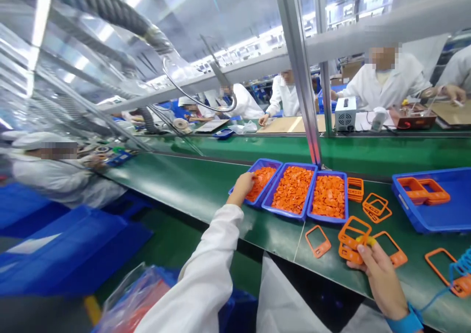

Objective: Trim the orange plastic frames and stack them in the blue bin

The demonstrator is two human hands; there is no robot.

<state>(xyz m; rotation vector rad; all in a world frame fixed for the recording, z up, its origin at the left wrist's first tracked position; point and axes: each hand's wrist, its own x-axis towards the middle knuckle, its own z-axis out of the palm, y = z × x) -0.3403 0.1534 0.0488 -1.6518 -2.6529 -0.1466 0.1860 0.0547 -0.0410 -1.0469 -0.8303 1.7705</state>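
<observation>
My left hand (244, 185) reaches into the leftmost blue tray (273, 180), its fingers curled down at the small orange plastic pieces (262, 177). What its fingertips grip, if anything, is hidden. Between the fingers and thumb of my right hand (377, 269) are orange plastic frames (353, 235), overlapping and raised above the bench. A yellow cover shows on one finger, and a blue wrist strap (406, 319) with a coiled cord circles that wrist. Loose orange frames lie around it: a single frame (321, 247) to the left, another frame (399, 257) just behind.
Two more blue trays of orange pieces, a middle tray (265, 204) and a right tray (345, 210), stand beside the first. A stack of frames (355, 190) sits nearby. A large blue bin (434, 220) holds frames. A metal post (303, 78) rises behind the trays. Co-workers sit across the bench.
</observation>
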